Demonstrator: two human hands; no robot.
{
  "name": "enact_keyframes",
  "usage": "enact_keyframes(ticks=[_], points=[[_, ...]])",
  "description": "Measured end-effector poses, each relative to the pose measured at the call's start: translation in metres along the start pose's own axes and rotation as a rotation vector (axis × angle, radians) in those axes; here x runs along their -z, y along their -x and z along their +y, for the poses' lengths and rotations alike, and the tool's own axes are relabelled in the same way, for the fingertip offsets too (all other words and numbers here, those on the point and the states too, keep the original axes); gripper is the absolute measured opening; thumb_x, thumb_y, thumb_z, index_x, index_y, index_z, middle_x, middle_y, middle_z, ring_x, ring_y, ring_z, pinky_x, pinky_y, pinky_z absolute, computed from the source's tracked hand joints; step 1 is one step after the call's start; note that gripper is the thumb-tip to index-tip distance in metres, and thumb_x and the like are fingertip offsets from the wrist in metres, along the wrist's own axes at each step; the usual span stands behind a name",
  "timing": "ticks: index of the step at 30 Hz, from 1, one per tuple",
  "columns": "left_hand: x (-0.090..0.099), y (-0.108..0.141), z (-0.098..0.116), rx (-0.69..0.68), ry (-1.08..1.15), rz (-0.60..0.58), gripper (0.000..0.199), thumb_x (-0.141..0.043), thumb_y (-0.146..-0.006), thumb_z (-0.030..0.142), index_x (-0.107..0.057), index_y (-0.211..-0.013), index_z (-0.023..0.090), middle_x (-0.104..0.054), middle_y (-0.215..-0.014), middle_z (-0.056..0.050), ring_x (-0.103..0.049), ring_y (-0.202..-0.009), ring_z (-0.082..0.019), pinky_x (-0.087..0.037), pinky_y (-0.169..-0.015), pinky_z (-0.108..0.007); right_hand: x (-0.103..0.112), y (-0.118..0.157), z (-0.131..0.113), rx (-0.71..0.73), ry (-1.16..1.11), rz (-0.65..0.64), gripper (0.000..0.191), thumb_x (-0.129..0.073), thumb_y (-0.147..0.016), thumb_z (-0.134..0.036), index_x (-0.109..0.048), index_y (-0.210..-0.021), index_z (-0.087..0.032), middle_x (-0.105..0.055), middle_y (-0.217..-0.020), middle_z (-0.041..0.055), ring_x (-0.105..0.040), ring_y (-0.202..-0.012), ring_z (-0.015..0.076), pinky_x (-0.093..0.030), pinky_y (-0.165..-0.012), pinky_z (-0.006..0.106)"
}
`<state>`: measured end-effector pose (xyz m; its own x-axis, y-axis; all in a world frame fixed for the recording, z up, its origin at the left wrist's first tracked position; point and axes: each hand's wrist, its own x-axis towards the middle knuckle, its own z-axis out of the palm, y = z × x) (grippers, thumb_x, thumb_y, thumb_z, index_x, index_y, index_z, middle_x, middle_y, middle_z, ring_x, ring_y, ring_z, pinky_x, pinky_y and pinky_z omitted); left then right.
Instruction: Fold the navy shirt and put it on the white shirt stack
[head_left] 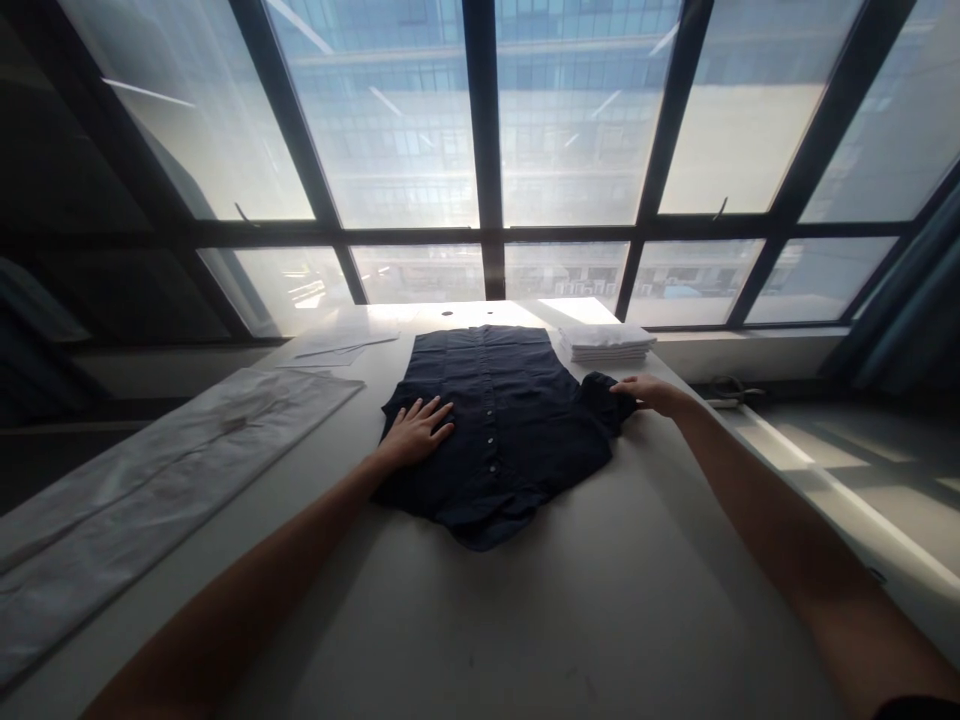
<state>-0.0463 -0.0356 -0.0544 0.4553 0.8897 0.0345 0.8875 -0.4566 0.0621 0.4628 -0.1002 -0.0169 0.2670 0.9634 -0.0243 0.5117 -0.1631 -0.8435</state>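
Observation:
A dark navy button-up shirt (pixel 517 420) lies spread on the white table (pixel 600 600), its row of light buttons facing up and its curved hem toward me. My left hand (pixel 415 432) rests flat on the shirt's left side with the fingers spread. At the right edge, my right hand (pixel 646 393) pinches a bunched part of the shirt, which looks like a sleeve (pixel 604 392). The pinched cloth is partly hidden by the fingers.
Folded white cloths (pixel 607 342) are stacked at the table's far right. White sheets (pixel 341 350) lie at the far left. A long stretch of pale, wrinkled fabric (pixel 150 480) covers the left side. Large windows (pixel 405 130) rise behind the table.

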Motion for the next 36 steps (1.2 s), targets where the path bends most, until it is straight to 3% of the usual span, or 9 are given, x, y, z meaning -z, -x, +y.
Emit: enact_keyframes(ticks=[4, 9, 13, 15, 18, 21, 24, 27, 36], points=[[0.001, 0.001, 0.002, 0.004, 0.012, 0.002, 0.067, -0.026, -0.101, 0.065, -0.029, -0.161, 0.035, -0.019, -0.169, -0.001, -0.013, -0.155, -0.037, -0.014, -0.121, -0.061, -0.007, 0.004, -0.017, -0.134, -0.235, -0.128, 0.026, -0.074, -0.078, -0.037, -0.072, -0.095, -0.017, -0.073, -0.086, 0.0093, -0.069, -0.077, 0.0237, -0.058, -0.065, 0.034], [0.002, 0.001, 0.004, 0.002, 0.023, 0.005, 0.067, -0.027, -0.101, 0.064, -0.030, -0.161, 0.034, -0.019, -0.170, -0.001, -0.013, -0.155, -0.038, -0.014, -0.121, -0.061, -0.025, 0.017, -0.038, 0.038, -0.483, -0.183, 0.021, -0.067, -0.086, -0.037, -0.068, -0.095, -0.018, -0.074, -0.096, 0.0103, -0.071, -0.089, 0.0252, -0.061, -0.074, 0.035], [0.001, 0.001, 0.003, 0.002, 0.013, 0.006, 0.066, -0.027, -0.101, 0.064, -0.030, -0.160, 0.035, -0.020, -0.169, -0.002, -0.014, -0.155, -0.038, -0.015, -0.121, -0.061, -0.045, 0.029, -0.053, 0.149, -0.527, -0.430, 0.034, -0.056, -0.096, -0.046, -0.067, -0.113, -0.019, -0.072, -0.119, 0.0138, -0.071, -0.104, 0.0260, -0.059, -0.091, 0.041], [0.001, 0.001, 0.003, 0.004, 0.010, 0.005, 0.066, -0.027, -0.101, 0.063, -0.030, -0.160, 0.035, -0.020, -0.169, -0.001, -0.014, -0.155, -0.038, -0.016, -0.121, -0.061, -0.057, 0.030, -0.055, 0.177, -0.454, -0.430, 0.042, -0.050, -0.098, -0.050, -0.068, -0.118, -0.018, -0.071, -0.123, 0.0156, -0.071, -0.105, 0.0267, -0.059, -0.092, 0.043], [0.001, 0.001, 0.003, 0.006, 0.012, 0.010, 0.065, -0.028, -0.101, 0.063, -0.031, -0.160, 0.035, -0.021, -0.169, -0.001, -0.015, -0.155, -0.038, -0.016, -0.121, -0.061, -0.074, 0.024, -0.049, 0.235, -0.202, -0.113, 0.041, -0.048, -0.097, -0.046, -0.073, -0.110, -0.016, -0.074, -0.116, 0.0160, -0.072, -0.103, 0.0286, -0.058, -0.092, 0.044], [0.001, 0.002, 0.003, 0.004, 0.013, 0.016, 0.065, -0.028, -0.101, 0.063, -0.032, -0.160, 0.035, -0.021, -0.169, -0.001, -0.015, -0.155, -0.038, -0.017, -0.121, -0.061, -0.092, 0.020, -0.034, 0.408, 0.145, 0.109, 0.040, -0.046, -0.096, -0.038, -0.074, -0.117, -0.018, -0.072, -0.125, 0.0135, -0.064, -0.122, 0.0295, -0.048, -0.108, 0.043], [0.000, 0.001, 0.002, -0.002, 0.008, 0.016, 0.065, -0.028, -0.101, 0.063, -0.031, -0.160, 0.035, -0.021, -0.169, -0.001, -0.015, -0.155, -0.038, -0.017, -0.120, -0.061, -0.110, 0.024, -0.020, 0.508, 0.463, 0.026, 0.050, -0.046, -0.097, -0.037, -0.061, -0.140, -0.017, -0.051, -0.153, 0.0127, -0.040, -0.146, 0.0287, -0.030, -0.121, 0.045], [-0.002, -0.001, 0.001, -0.001, 0.008, 0.015, 0.066, -0.028, -0.101, 0.063, -0.031, -0.160, 0.035, -0.021, -0.169, -0.001, -0.015, -0.155, -0.038, -0.016, -0.121, -0.061, -0.121, 0.031, -0.014, 0.435, 0.658, -0.136, 0.063, -0.043, -0.101, -0.045, -0.043, -0.154, -0.013, -0.028, -0.165, 0.0156, -0.019, -0.154, 0.0316, -0.019, -0.123, 0.055], [0.000, 0.001, 0.003, -0.013, 0.010, 0.018, 0.066, -0.026, -0.101, 0.064, -0.031, -0.160, 0.034, -0.021, -0.169, -0.002, -0.015, -0.155, -0.039, -0.016, -0.120, -0.062, -0.121, 0.020, -0.024, 0.476, 0.705, -0.069, 0.066, -0.027, -0.106, -0.051, -0.030, -0.160, -0.015, -0.017, -0.169, 0.0138, -0.009, -0.157, 0.0257, -0.012, -0.124, 0.052]])
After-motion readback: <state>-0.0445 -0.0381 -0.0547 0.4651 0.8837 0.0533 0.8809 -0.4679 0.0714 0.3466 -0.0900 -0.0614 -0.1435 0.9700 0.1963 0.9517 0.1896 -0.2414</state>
